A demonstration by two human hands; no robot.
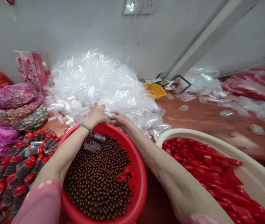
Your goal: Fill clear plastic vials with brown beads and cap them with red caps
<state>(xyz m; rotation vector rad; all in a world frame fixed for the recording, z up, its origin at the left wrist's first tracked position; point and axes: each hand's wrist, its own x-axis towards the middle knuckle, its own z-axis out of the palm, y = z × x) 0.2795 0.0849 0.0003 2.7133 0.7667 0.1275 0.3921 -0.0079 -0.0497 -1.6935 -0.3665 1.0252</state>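
Observation:
Both arms reach across a red tub (143, 174) of small round brown balls (97, 180). My left hand (96, 115), with a green bead bracelet at the wrist, is over the tub's far rim with its fingers spread against a heap of clear plastic tubes (99, 77). Close to its right, my right hand (120, 119) stretches its fingers leftward at the heap's near edge, touching or nearly touching tubes there. Neither hand visibly grips anything. A few clear tubes (92, 145) lie on the balls below my left wrist. Several red caps (127, 175) rest at the tub's right side.
On the right stands a cream basin (181, 132) of red plastic pieces (207, 168). Filled red-capped tubes (18, 165) are piled at left, near purple bags (11, 96) and a pink gift bag (31, 68). A yellow basket (156, 90) sits by the wall.

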